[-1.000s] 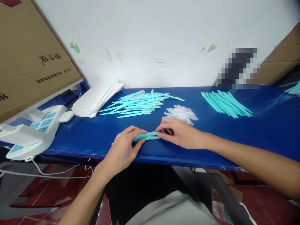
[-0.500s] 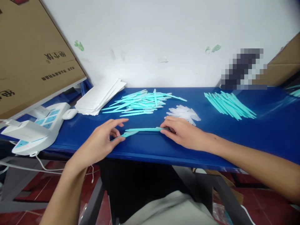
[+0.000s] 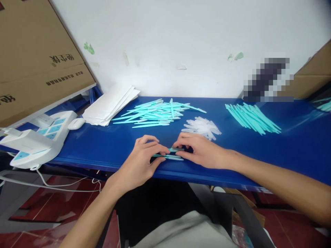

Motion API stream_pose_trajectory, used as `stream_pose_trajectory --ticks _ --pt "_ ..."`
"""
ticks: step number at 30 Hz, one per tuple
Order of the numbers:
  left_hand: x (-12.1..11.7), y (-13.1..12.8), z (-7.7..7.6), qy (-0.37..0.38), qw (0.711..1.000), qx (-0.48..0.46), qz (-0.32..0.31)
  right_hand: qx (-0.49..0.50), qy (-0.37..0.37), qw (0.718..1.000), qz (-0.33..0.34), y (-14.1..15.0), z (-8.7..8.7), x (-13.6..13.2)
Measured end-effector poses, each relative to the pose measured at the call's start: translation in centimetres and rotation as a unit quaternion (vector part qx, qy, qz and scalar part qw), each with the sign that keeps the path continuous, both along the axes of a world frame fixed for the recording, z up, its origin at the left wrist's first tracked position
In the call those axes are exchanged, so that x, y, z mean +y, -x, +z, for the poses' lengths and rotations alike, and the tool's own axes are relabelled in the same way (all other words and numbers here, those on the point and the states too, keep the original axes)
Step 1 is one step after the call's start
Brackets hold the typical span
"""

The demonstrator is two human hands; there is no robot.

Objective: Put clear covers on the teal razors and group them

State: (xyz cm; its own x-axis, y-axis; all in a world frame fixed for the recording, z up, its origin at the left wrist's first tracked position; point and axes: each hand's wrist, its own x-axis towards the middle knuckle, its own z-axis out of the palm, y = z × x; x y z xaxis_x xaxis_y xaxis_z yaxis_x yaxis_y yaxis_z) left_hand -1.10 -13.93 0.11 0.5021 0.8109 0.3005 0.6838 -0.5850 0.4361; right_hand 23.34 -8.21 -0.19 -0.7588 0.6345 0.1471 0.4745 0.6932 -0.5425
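Near the front edge of the table, my left hand (image 3: 144, 158) is closed around a few turquoise eyebrow razors (image 3: 174, 157), their pale tips pointing right. My right hand (image 3: 201, 151) pinches the tip end of one razor between thumb and fingers, close to the left fingertips. The handles are mostly hidden by my left hand. Just beyond my right hand lies a small heap of translucent white blade caps (image 3: 202, 126). Farther back is a loose pile of turquoise razors (image 3: 152, 113). A neater row of razors (image 3: 252, 118) lies to the right.
White paper sheets or envelopes (image 3: 110, 105) are stacked at the back left. A power strip (image 3: 60, 132) with plugged-in adapters and a small white case (image 3: 76, 124) sit at the left. A large cardboard box (image 3: 31, 69) leans there. The white wall (image 3: 165, 44) bounds the blue table (image 3: 232, 155).
My left hand first moved left, leaving one razor stretched out in my right fingers, then came back right beside my right hand. The right hand stayed nearly in place. The piles look the same.
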Motion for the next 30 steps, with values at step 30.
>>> stream_pose_trajectory --ticks 30 --pt "0.0 -1.1 -0.8 -0.013 0.996 0.076 0.034 -0.132 -0.237 0.962 0.034 0.8 -0.3 -1.6"
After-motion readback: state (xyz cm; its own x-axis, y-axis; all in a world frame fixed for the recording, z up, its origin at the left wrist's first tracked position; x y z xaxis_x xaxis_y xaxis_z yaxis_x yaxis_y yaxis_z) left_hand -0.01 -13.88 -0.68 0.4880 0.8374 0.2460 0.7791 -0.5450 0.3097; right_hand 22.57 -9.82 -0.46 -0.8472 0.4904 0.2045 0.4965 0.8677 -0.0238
